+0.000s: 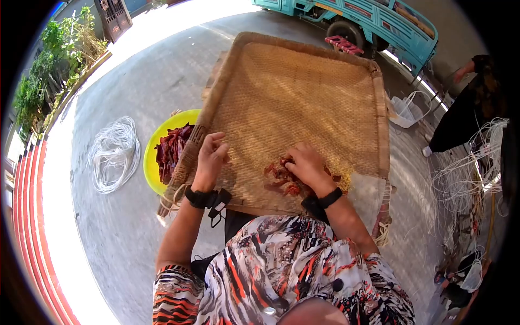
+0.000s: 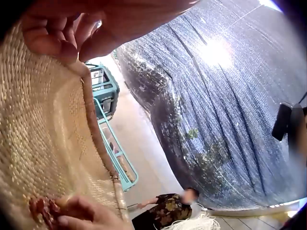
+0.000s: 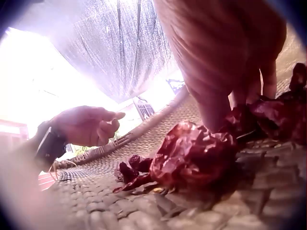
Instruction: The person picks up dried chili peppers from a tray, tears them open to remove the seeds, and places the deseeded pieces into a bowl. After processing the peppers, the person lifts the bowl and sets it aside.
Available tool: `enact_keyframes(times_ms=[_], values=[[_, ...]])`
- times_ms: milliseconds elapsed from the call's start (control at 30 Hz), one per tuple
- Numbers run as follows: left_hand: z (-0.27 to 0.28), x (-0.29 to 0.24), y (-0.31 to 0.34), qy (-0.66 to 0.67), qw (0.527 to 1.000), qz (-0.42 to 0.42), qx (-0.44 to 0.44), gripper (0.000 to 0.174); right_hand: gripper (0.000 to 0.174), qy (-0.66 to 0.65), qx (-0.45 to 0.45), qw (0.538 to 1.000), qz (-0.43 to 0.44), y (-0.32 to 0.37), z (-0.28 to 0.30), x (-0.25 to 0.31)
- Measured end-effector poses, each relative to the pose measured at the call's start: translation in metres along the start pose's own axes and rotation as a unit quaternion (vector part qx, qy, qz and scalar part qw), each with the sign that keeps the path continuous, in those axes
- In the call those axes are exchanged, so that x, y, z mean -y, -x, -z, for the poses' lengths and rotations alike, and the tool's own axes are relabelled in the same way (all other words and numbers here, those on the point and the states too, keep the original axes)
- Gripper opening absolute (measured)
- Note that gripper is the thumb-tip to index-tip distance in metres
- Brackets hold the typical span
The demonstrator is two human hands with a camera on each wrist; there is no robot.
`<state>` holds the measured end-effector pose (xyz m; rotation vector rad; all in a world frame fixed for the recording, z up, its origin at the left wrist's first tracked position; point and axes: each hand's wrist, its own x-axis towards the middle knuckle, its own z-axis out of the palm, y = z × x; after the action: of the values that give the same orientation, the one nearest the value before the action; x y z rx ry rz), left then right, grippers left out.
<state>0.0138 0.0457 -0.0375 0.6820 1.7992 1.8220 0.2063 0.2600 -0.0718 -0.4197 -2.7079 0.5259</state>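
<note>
Dried red chillies (image 1: pixel 281 177) lie in a small heap on the near part of a large woven tray (image 1: pixel 303 86). My right hand (image 1: pixel 310 165) reaches down into this heap, and its thumb and fingers grip some of the crinkled chillies (image 3: pixel 192 155). Parts of those fingertips are hidden behind the pods. Above the tray's left side my left hand (image 1: pixel 213 156) hovers with loosely bent fingers and nothing visible in them. Yellow seeds (image 1: pixel 340 172) are scattered beside the right hand.
Left of the tray, a yellow-green basin (image 1: pixel 153 162) holds dark red chillies. A coil of white cord (image 1: pixel 115 154) lies on the concrete. Behind stands a turquoise truck (image 1: pixel 374 24). Another person (image 1: pixel 468 108) is at the right, near a white basket (image 1: pixel 406 112) and tangled white strips (image 1: pixel 466 173).
</note>
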Motion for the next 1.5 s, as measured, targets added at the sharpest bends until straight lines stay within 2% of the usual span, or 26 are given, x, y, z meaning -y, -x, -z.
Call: enact_keyframes(times_ms=[67,167,267,300,333,400,500,600,733,833,900,933,1067,1100,1233,1333,1400,1467,1500], values=[[-0.025,-0.01,0.008,0.051,0.989,0.107,0.085,0.035,0.018,-0.019,-0.006,1.0,-0.002,-0.002,-0.002,0.001],[-0.044,0.01,0.005,0.082,0.965,0.145,0.201,0.039,0.015,-0.065,-0.026,0.998,-0.003,-0.001,-0.002,0.001],[-0.059,0.028,0.001,0.048,0.964,0.098,0.244,0.043,0.015,-0.143,-0.012,0.989,-0.048,-0.002,0.008,0.014],[-0.06,0.03,-0.003,0.053,0.958,0.124,0.252,0.042,0.016,-0.193,0.001,0.979,-0.07,-0.002,0.011,0.021],[-0.062,0.032,-0.004,0.071,0.954,0.125,0.265,0.038,0.017,-0.243,0.013,0.966,-0.091,-0.003,0.011,0.027],[-0.066,0.035,-0.004,0.106,0.942,0.128,0.291,0.029,0.019,-0.258,0.033,0.962,-0.08,-0.004,0.006,0.031],[-0.062,0.056,-0.006,0.238,0.912,0.184,0.279,0.017,0.02,-0.325,0.065,0.939,-0.094,-0.004,0.002,0.031],[-0.056,0.054,-0.006,0.188,0.918,0.205,0.283,0.011,0.02,-0.38,0.07,0.918,-0.091,-0.004,-0.004,0.027],[-0.058,0.054,-0.006,0.182,0.919,0.212,0.277,0.012,0.02,-0.401,0.067,0.91,-0.08,-0.001,-0.002,0.024],[-0.054,0.059,-0.007,0.225,0.911,0.211,0.272,0.012,0.021,-0.396,-0.007,0.912,-0.105,0.002,0.004,0.023],[-0.051,0.06,-0.006,0.255,0.905,0.201,0.273,0.012,0.023,-0.363,-0.02,0.925,-0.115,0.002,0.012,0.015],[-0.05,0.06,-0.006,0.267,0.904,0.199,0.269,0.012,0.023,-0.346,-0.027,0.93,-0.12,0.003,0.016,0.01],[-0.049,0.053,-0.008,0.304,0.908,0.171,0.232,0.011,0.021,-0.145,-0.117,0.975,-0.118,0.009,0.025,-0.014],[-0.049,0.051,-0.01,0.311,0.912,0.157,0.218,0.011,0.018,-0.123,-0.111,0.975,-0.145,0.01,0.025,-0.019],[-0.039,0.049,-0.017,0.451,0.861,0.115,0.204,0.012,0.015,-0.084,-0.101,0.984,-0.119,0.018,0.027,-0.028],[-0.022,0.037,-0.026,0.556,0.812,0.115,0.136,0.012,0.016,-0.051,-0.086,0.99,-0.102,0.02,0.026,-0.03],[-0.005,0.013,-0.029,0.51,0.858,0.022,0.058,0.014,0.017,-0.065,-0.069,0.991,-0.095,0.021,0.023,-0.032],[0.014,-0.003,-0.033,0.465,0.881,-0.08,-0.03,0.016,0.019,-0.047,-0.04,0.994,-0.094,0.022,0.026,-0.027],[0.024,-0.005,-0.038,0.426,0.891,-0.106,-0.113,0.016,0.019,-0.039,-0.025,0.995,-0.092,0.022,0.027,-0.024]])
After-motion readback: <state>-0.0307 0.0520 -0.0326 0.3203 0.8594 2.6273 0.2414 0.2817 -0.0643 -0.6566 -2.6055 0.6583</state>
